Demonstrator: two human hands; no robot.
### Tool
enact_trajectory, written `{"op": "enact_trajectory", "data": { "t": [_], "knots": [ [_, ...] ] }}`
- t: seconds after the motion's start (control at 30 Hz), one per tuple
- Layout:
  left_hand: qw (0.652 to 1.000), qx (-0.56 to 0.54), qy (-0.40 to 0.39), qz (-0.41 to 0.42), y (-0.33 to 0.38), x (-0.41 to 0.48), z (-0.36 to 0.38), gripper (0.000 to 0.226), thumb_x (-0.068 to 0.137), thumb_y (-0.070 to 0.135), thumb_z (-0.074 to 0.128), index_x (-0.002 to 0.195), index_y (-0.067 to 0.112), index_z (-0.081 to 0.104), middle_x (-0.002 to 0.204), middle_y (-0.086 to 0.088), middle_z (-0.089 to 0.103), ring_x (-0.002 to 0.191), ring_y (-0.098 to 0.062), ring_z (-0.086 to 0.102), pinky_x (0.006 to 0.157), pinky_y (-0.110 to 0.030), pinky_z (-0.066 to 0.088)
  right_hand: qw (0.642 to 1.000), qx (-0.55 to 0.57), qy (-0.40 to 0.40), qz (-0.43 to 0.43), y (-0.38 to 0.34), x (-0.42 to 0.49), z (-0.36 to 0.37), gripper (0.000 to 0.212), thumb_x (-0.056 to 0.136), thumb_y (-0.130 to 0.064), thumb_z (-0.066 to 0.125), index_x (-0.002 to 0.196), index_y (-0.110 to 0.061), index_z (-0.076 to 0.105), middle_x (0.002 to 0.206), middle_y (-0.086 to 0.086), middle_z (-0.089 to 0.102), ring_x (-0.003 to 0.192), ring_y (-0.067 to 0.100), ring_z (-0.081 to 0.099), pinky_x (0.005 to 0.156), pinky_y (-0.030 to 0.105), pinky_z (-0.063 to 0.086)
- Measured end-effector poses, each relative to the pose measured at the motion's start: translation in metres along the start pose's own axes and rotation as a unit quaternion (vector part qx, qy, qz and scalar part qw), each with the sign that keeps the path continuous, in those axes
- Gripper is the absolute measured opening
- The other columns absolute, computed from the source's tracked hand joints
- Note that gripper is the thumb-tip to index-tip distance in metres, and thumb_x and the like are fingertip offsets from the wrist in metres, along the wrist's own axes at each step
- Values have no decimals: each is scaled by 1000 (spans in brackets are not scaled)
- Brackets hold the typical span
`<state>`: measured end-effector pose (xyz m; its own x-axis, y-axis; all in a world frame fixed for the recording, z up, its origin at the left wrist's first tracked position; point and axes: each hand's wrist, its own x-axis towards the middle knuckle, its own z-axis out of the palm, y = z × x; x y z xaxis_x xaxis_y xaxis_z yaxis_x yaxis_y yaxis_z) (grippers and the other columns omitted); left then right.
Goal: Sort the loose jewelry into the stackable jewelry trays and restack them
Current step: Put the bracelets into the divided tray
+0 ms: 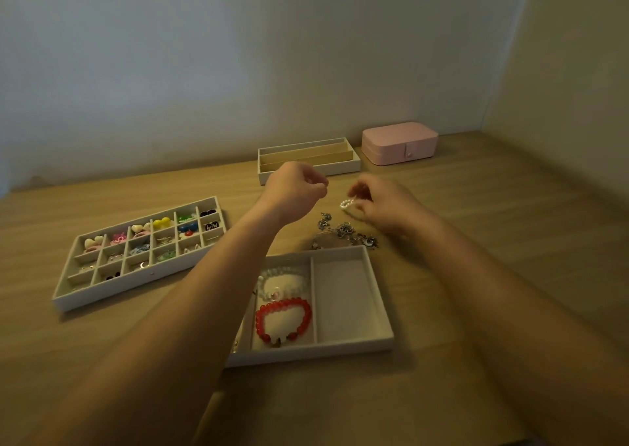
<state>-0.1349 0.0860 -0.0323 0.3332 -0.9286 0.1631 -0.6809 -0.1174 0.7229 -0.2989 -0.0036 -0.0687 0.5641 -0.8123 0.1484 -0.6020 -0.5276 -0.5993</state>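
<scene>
My right hand [377, 204] pinches a small white pearl ring [346, 204] above the wooden table. My left hand [296, 188] hovers just left of it with fingers curled together; whether it pinches something fine I cannot tell. Below the hands lies a pile of loose silver jewelry [343, 232]. In front of me stands a two-compartment tray [347, 299]; its left side holds a white bead bracelet [282, 280] and a red bead bracelet [284, 319]. A many-celled tray [64, 301] at the left holds several colourful earrings. A long-slot tray [309, 168] sits behind the hands.
A shut pink jewelry box [400, 142] stands at the back right near the wall corner. Walls close off the table at the back and right. Bare wood stretches to the right of the trays and along the front edge.
</scene>
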Motion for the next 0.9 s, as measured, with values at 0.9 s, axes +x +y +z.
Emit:
{"op": "enact_trajectory", "data": {
  "t": [0.9],
  "knots": [
    [976, -188, -113, -11, -4, -92, -13, 15, 88, 4, 70, 102, 7, 71, 94, -8, 76, 85, -20, 73, 78, -32, 61, 947, 307, -96, -19, -14, -73, -25, 25, 80, 5, 78, 100, -9, 74, 98, 10, 73, 86, 20, 73, 72, 33, 62]
  ]
}}
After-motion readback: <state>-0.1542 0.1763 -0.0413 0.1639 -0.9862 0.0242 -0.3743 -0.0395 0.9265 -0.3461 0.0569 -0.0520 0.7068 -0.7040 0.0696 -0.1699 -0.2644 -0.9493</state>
